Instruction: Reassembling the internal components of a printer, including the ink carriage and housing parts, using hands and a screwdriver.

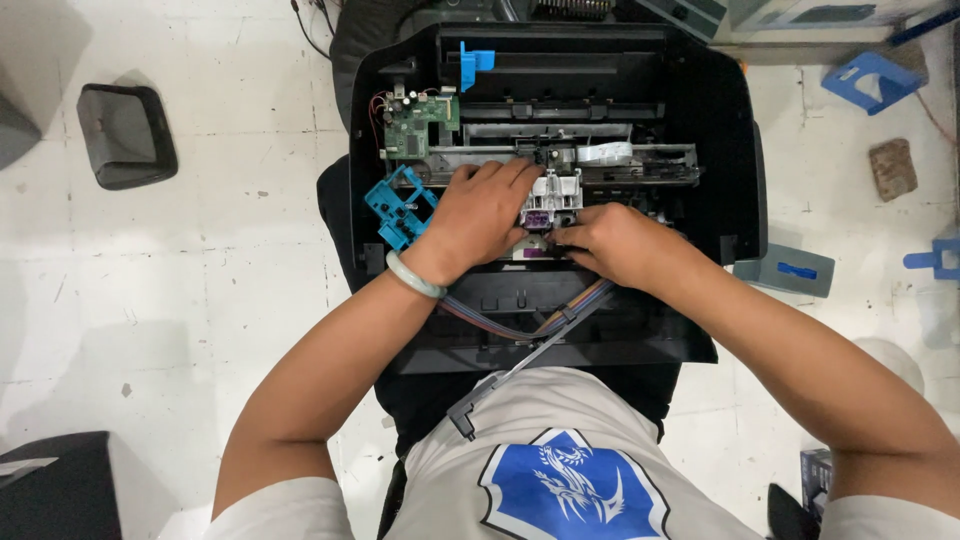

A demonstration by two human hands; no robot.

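Your left hand [478,212] braces the white-and-grey print carriage [551,196] mid-rail inside the opened black printer [730,150]; right hand [612,243] fingers pinch its purple cartridge [536,222]; next, steady, straight pressure seems needed

printer [735,150] black; circuit board [420,125] green; bracket [398,205] blue; bangle [412,277] pale green

Matt black plastic printer shell [735,150], glossy green circuit board [418,122], smooth pale jade-like bangle [412,277]
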